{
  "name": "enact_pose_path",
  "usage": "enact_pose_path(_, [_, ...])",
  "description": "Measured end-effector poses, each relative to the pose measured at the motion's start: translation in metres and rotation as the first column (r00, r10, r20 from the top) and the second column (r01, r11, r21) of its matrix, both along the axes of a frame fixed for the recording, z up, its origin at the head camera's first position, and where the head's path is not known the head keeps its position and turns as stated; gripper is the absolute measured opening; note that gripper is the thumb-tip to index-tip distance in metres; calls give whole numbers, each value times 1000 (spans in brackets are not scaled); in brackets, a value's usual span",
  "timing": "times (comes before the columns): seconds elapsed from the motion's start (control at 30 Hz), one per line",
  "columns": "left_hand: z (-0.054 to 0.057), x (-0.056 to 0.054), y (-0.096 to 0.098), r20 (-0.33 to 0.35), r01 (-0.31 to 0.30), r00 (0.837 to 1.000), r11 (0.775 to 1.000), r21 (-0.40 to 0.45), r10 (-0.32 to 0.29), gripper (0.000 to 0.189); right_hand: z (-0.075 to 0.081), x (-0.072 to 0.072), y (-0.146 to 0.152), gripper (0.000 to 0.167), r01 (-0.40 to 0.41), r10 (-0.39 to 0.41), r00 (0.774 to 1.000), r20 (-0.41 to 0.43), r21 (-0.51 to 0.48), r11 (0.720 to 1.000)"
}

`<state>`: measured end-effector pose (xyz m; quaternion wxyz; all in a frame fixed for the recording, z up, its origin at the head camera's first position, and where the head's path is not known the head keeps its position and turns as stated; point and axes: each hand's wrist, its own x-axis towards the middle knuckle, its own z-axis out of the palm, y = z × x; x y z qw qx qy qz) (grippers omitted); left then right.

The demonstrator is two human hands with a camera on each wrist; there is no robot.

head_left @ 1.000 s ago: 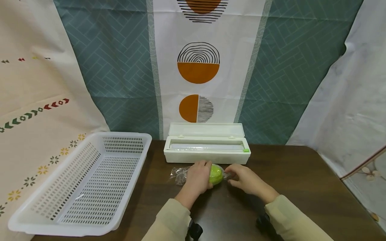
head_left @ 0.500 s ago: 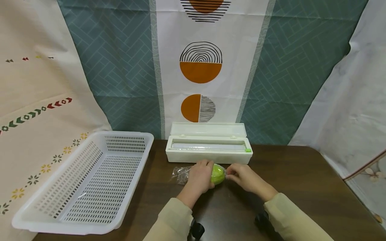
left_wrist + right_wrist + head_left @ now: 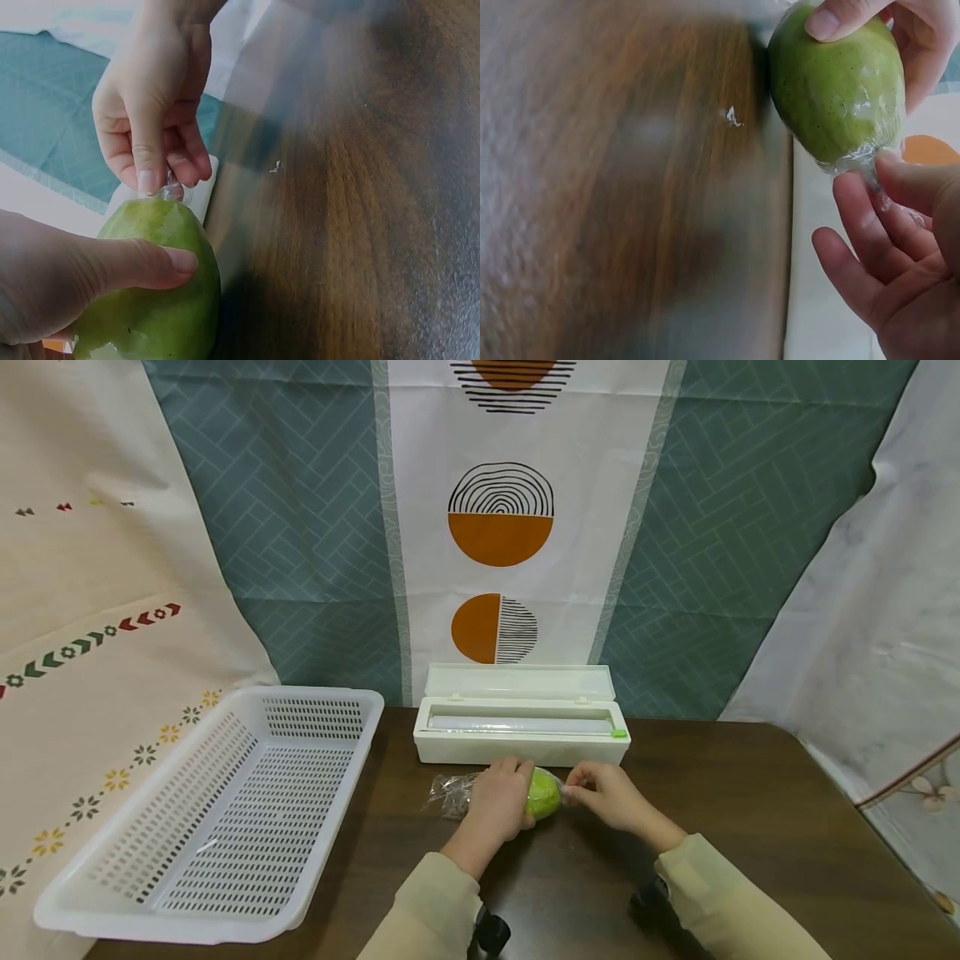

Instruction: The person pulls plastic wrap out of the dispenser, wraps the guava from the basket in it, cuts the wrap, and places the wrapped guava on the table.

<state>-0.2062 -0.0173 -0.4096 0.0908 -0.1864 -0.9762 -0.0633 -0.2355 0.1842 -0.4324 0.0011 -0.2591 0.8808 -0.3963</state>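
A green oval fruit lies on the table, wrapped in clear plastic film. My left hand grips it from the left, thumb laid across its side in the left wrist view. Loose crumpled film spreads out beyond that hand. At the fruit's right end, my right hand pinches the gathered film between thumb and fingers. The right wrist view shows the film drawn into a twisted tail there, with folds running tight over the fruit's tip. The left palm's contact with the fruit is hidden.
Just behind the hands stands a white cling film box, lid up, a roll inside and a green slider at its right end. A white perforated basket sits at the left. A small scrap of film lies on the brown table.
My right hand has shifted and turned slightly at the gathered film end. The left hand keeps its grip on the fruit. The head view has shifted a little.
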Motion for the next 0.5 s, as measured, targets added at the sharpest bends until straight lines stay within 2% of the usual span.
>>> enact_pose_path(0.1, [0,1,0,1,3,1000,1000,-5,-3,79,-1,-1,-1,14,24,-18,995,103,-57,998])
enact_pose_path(0.23, [1,1,-1,4,6,1000,1000,-5,-6,80,-2,-2,-2,23,65,-35,974,224,-125,990])
enact_pose_path(0.37, [1,1,-1,1,10,1000,1000,-9,-10,81,-2,-3,-2,23,110,-48,945,322,-175,979])
enact_pose_path(0.5, [1,1,-1,-7,14,1000,1000,-21,-14,82,-1,-3,-3,25,151,-48,905,423,-215,965])
